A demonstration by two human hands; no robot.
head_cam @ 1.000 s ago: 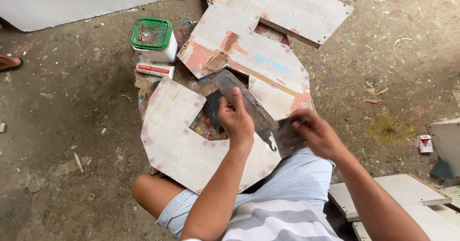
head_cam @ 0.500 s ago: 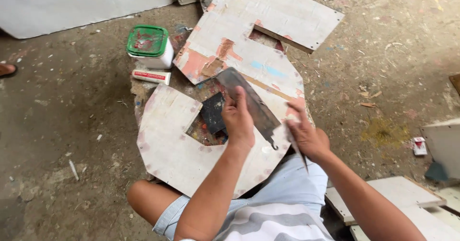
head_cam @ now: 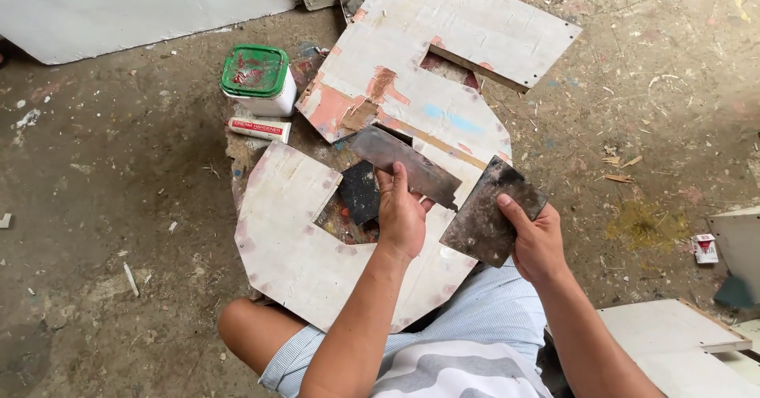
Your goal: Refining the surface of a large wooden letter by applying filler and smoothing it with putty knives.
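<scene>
Your left hand (head_cam: pixel 402 216) grips a dark scraper (head_cam: pixel 405 166); your right hand (head_cam: pixel 537 239) clamps another blade (head_cam: pixel 491 210) at three o'clock. A lidded tub (head_cam: pixel 257 79) sits at eleven o'clock, its contents hidden.

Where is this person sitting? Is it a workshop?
Probably a rough workshop or building site floor. The ground is bare, dusty concrete with paint specks, worn white boards lie about, a green-lidded tub stands nearby, and both hands, left hand and right hand, hold dark metal scraper blades.
</scene>
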